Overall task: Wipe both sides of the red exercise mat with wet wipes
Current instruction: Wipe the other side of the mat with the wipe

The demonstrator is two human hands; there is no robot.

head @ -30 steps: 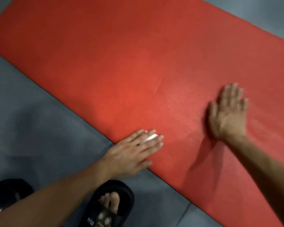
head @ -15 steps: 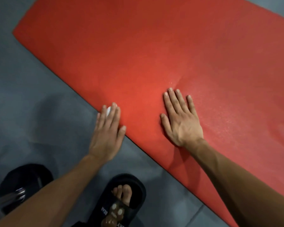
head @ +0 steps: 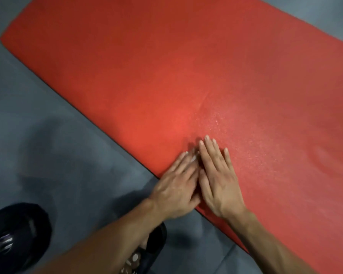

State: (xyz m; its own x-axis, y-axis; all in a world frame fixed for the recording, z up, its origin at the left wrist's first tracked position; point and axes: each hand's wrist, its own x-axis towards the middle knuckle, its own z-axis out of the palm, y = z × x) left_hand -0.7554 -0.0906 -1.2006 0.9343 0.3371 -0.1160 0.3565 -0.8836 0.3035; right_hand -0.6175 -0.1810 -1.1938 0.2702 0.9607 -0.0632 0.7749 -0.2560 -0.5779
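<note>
Grey floor (head: 53,147) fills the near and left part of the view, with a black slipper (head: 147,252) under the forearms and a dark object (head: 16,232) at the lower left, too blurred to identify. Just beyond, the left hand (head: 176,186) lies flat across the near long edge of the red exercise mat (head: 186,66), fingers straight and close together, pressing a white wet wipe (head: 192,158) of which only a sliver shows under the fingertips. Right hand (head: 218,180) rests flat on the mat, touching the left hand, fingers straight and mostly together, little finger set slightly apart; it holds nothing. Mat lies unrolled on the floor, running diagonally away to the upper left and right. Faint wet sheen just beyond the hands. Judged step: wiping the upper side along the near edge. Next move likely needs strokes toward the far, dull-looking area; underside not yet turned up.
</note>
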